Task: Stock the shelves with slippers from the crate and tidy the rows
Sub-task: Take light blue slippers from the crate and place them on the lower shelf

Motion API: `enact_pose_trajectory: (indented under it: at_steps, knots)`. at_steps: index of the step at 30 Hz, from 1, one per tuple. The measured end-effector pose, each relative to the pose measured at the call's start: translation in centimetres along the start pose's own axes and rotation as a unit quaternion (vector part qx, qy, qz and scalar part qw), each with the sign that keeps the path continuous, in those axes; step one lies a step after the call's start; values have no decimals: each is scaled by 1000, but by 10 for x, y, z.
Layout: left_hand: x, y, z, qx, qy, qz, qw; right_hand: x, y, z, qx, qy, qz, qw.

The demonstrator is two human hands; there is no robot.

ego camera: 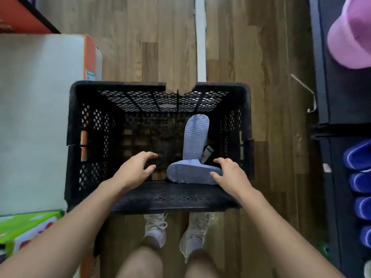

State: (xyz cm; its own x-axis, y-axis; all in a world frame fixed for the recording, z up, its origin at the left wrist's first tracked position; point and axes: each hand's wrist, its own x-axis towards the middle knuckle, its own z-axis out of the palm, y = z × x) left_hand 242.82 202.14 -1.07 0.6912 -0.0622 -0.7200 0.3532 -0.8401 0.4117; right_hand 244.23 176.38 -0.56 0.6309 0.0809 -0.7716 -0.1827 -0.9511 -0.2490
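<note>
A black mesh crate (94, 137) stands on the wooden floor below me. Inside it are two pale blue-grey slippers: one slipper (195, 137) leans sole-up against the right side, the other slipper (190, 173) lies on its side near the front wall. My right hand (228, 173) hovers over the lying slipper with spread fingers, its thumb touching or just above the slipper's edge. My left hand (136, 169) reaches into the crate's bare left half with fingers loosely curled, holding nothing. A white tag (207, 153) shows beside the leaning slipper.
A dark shelf unit (325, 97) runs along the right, with a row of blue slippers (359, 185) and a pink item (353, 35) above. A white box (36, 117) and a green box (24, 225) crowd the left. My feet (174, 231) stand right behind the crate.
</note>
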Motion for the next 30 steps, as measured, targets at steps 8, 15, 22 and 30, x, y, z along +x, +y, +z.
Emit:
enact_pose_trajectory:
  at_steps: [8, 15, 22, 30]
  knots:
    - [78, -42, 88, -17, -47, -22, 998, 113, 32, 82, -57, -104, 19, 993]
    - [125, -47, 113, -72, -56, -34, 995, 155, 45, 114, -110, -129, 12, 985]
    - [120, -54, 108, -107, -32, -51, 992, 135, 46, 97, 5, -69, -11, 998]
    - [96, -41, 93, -509, -16, -196, 838, 98, 22, 75, 298, -12, -65, 952]
